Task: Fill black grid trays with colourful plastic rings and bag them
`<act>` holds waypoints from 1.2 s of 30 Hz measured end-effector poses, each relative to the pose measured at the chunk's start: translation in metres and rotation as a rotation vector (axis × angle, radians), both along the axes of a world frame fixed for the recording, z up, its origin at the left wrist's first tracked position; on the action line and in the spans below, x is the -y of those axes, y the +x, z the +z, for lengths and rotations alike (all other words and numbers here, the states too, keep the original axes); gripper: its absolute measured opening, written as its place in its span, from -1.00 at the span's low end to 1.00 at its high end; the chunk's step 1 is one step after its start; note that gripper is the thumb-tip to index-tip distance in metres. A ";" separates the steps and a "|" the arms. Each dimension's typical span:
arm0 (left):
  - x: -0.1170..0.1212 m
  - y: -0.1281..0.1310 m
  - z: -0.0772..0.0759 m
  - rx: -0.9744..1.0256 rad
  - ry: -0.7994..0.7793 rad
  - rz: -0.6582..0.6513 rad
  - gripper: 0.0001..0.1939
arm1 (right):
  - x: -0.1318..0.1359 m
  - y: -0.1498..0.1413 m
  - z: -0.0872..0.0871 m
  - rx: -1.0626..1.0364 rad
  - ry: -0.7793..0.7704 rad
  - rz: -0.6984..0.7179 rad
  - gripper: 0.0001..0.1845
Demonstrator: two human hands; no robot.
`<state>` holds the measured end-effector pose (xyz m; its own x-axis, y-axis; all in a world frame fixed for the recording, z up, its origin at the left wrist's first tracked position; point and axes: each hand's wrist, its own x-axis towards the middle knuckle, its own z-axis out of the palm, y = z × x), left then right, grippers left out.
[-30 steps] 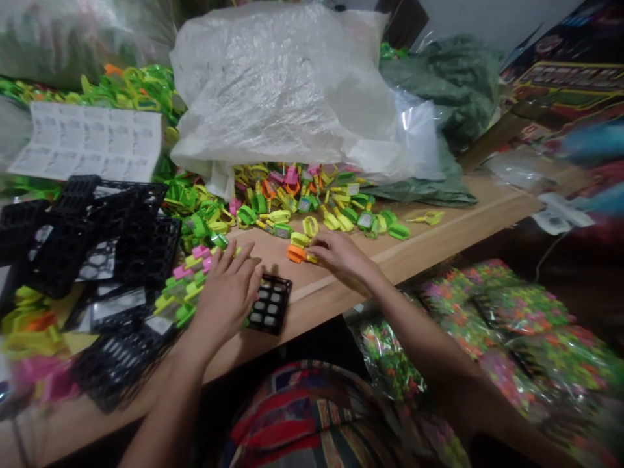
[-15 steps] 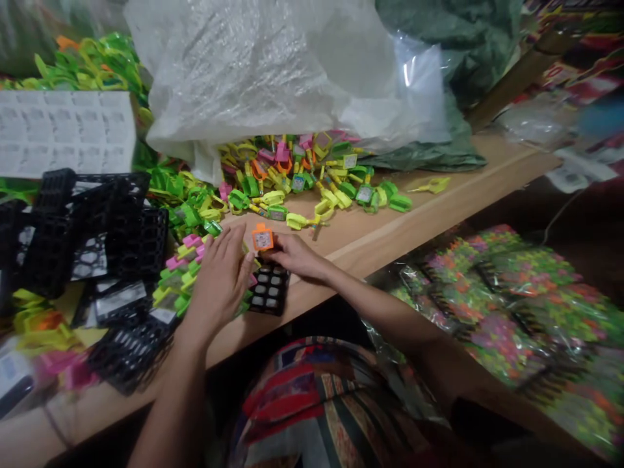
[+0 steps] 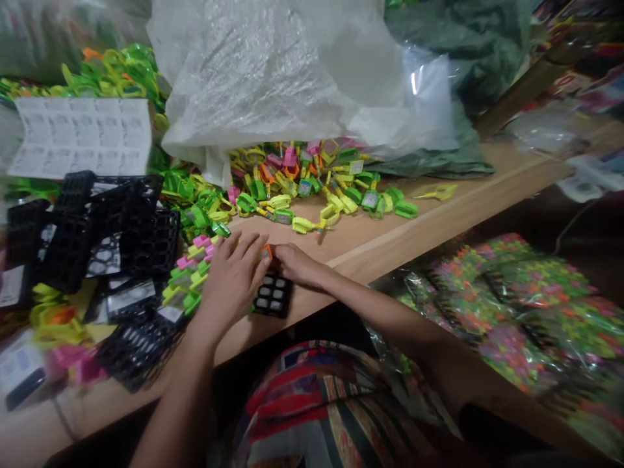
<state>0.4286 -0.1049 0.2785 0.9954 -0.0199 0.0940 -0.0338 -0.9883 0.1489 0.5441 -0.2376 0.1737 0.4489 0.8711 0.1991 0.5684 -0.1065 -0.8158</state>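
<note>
The front edge of the wooden table (image 3: 390, 250) slants from lower left to right, with bare wood open right of the hands. An orange plastic tag (image 3: 267, 253), mostly hidden, sits between the left hand (image 3: 233, 279) and right hand (image 3: 297, 265), just above a small black tray (image 3: 272, 296). The left fingers are spread; the right fingers lie close together against the tag, though whether they pinch it I cannot tell. Pink-and-green tags (image 3: 188, 276) lie just beside the left hand, black trays (image 3: 117, 227) further left, and a heap of tags (image 3: 302, 185) sits ahead, below a white plastic bag (image 3: 273, 78).

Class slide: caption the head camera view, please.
Left hand and right hand meet over a small black tray beside neon plastic pieces.
</note>
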 end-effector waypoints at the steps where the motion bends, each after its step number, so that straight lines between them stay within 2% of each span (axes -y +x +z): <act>1: 0.000 0.001 0.000 0.003 -0.001 0.006 -0.51 | 0.006 0.005 0.005 0.002 0.013 -0.015 -0.80; 2: 0.000 0.002 0.000 0.013 -0.008 0.010 -0.52 | 0.014 0.009 0.010 0.015 0.034 -0.062 -0.79; 4: 0.000 0.005 -0.001 0.036 -0.027 0.012 -0.56 | 0.035 0.019 0.019 0.082 0.033 -0.241 -0.80; 7: 0.001 0.010 -0.002 0.033 -0.052 0.036 -0.60 | 0.070 0.032 0.025 0.228 -0.185 -0.520 -0.81; 10: 0.000 0.015 0.000 0.022 -0.074 0.076 -0.57 | 0.095 0.042 0.017 0.310 -0.371 -0.658 -0.78; 12: 0.001 0.014 0.004 0.010 -0.094 0.090 -0.51 | 0.104 0.044 0.009 0.309 -0.350 -0.698 -0.81; 14: 0.001 0.007 0.008 0.000 -0.104 0.105 -0.44 | 0.107 0.041 0.004 0.252 -0.241 -0.712 -0.85; 17: 0.003 -0.006 0.011 -0.001 -0.075 0.099 -0.39 | 0.102 0.026 0.006 0.056 -0.059 -0.681 -0.74; 20: 0.005 -0.014 0.007 -0.027 -0.013 0.070 -0.42 | 0.087 -0.001 0.012 -0.196 0.048 -0.490 -0.58; 23: 0.006 -0.013 -0.001 -0.034 0.039 0.084 -0.44 | 0.067 -0.031 0.009 -0.437 0.069 -0.242 -0.66; 26: 0.007 -0.011 -0.005 -0.019 0.039 0.090 -0.44 | 0.051 -0.054 -0.002 -0.540 0.011 -0.094 -0.79; 29: 0.007 -0.011 -0.007 -0.006 0.028 0.089 -0.46 | 0.044 -0.067 -0.010 -0.387 -0.003 -0.056 -0.87; 33: 0.006 -0.013 -0.005 0.001 0.002 0.093 -0.46 | 0.045 -0.074 -0.016 0.019 0.057 -0.041 -0.69; 36: 0.006 -0.014 0.000 -0.033 -0.037 0.078 -0.44 | 0.045 -0.078 -0.024 0.208 0.081 -0.035 -0.61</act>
